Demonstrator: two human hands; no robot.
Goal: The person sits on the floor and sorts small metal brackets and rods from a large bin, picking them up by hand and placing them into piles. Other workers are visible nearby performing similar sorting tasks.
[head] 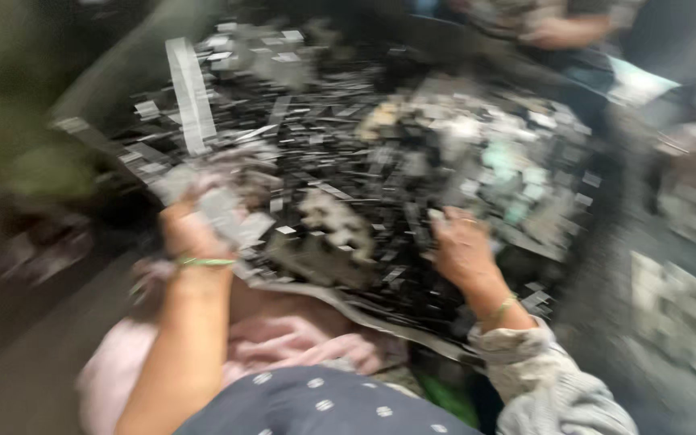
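Note:
The picture is badly blurred by motion. A big dark heap of small flat scraps [364,161], black, grey and pale, fills the middle. My left hand [195,221], with a green band at the wrist, is closed over a bunch of grey scraps at the heap's left side. My right hand [461,246] rests palm down on the scraps at the heap's near right, fingers spread, a ring on one finger and a band on the wrist. Whether it grips anything is unclear.
A long pale strip [189,93] lies on the heap's far left. Another person's hand and arm [561,31] show at the top right. Pink cloth [283,338] covers my lap below the heap. More pale scraps [678,306] lie at the right.

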